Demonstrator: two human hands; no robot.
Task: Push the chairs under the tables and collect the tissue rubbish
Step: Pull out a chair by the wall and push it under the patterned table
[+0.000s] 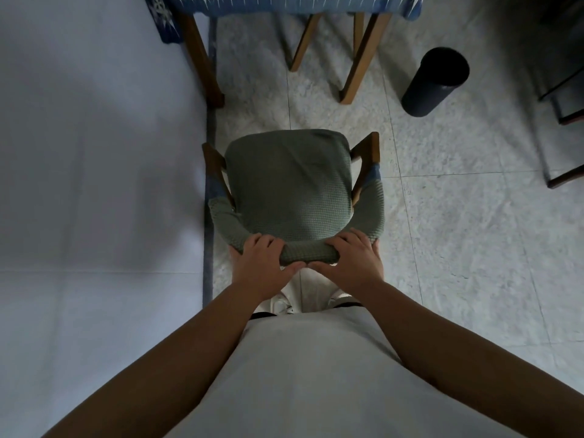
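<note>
**Both hands on chair back, chair not yet under table**

Left hand (264, 259) and right hand (352, 259) both grip the top rail of the chair (287, 181), fingers curled over the front of the rail, thumbs behind, nearly touching at the middle. A symmetric two-hand hold makes sense: it should keep the push straight and stop the chair yawing toward the wall (94, 184), which sits just beside its left arm.

Chair stands well short of the table (300, 4), seat facing it, with open floor between. Table is at the frame's top edge under a blue patterned cloth; its near leg (202, 58) lines up close to the chair's left side, so my guess is clearance is tight there. Lighter wooden legs (354, 58) already under the table probably belong to another chair.

Floor (458, 232) is pale speckled tile with grout lines; should slide fine, may catch at joints. Dark cylindrical bin (434, 82) stands right of the table, apart from the chair. Dim room, dark furniture at far right. No tissue visible.
</note>
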